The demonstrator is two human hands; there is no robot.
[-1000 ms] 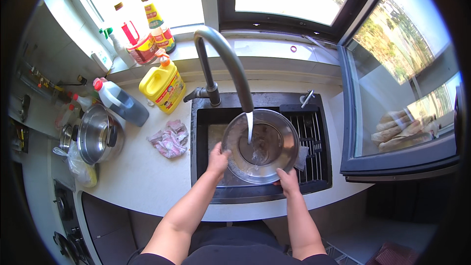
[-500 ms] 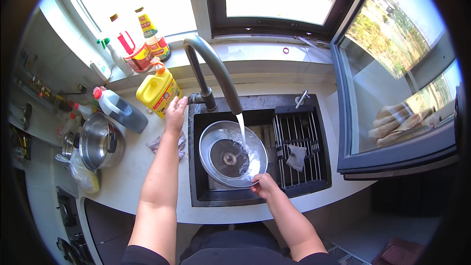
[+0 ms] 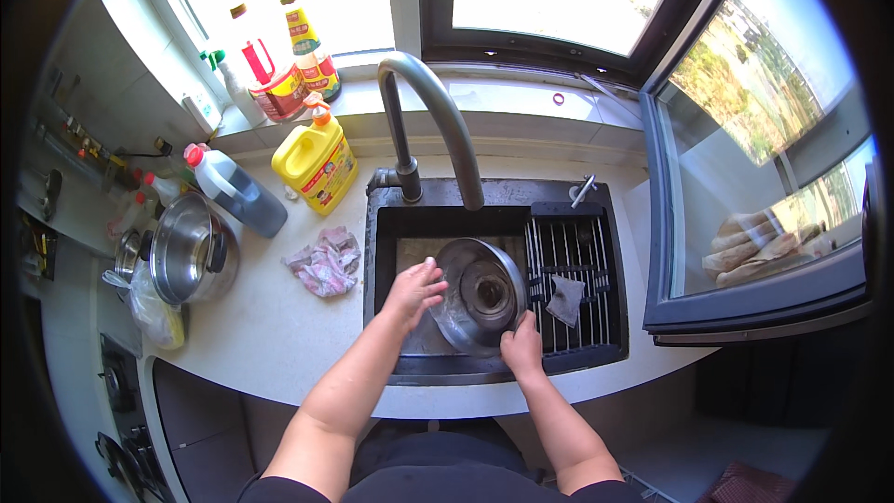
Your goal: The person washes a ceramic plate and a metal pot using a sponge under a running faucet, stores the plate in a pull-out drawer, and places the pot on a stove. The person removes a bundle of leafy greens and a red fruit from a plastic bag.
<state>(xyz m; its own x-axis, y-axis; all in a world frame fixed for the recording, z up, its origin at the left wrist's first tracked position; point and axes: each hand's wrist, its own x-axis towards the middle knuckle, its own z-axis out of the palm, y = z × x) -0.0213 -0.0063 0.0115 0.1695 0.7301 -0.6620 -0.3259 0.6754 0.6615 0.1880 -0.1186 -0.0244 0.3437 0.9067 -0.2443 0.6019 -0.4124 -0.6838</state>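
Observation:
My right hand (image 3: 522,346) grips the near right rim of a round metal basin (image 3: 507,270), which is tilted to the left inside the dark sink (image 3: 380,224). Water runs toward the basin's lower left side. Close by that left side is my left hand (image 3: 414,293), fingers stretched and apart, holding nothing; I cannot tell whether it touches the metal. The tall curved faucet (image 3: 456,130) arches over the sink, and no water flows from its spout. A slatted drying rack (image 3: 596,293) covers the sink's right part, with a grey cloth (image 3: 564,300) lying on it.
Left of the sink lie a crumpled pinkish cloth (image 3: 326,263), a yellow pump bottle (image 3: 312,168), a dark-filled jug (image 3: 237,196) and a steel pot (image 3: 191,251). Several bottles stand on the sill behind. An open window sash (image 3: 656,224) juts in at the right.
The water stream has stopped. My left hand has left the faucet handle and come down beside the basin. The basin has shifted right and tipped left in my right hand.

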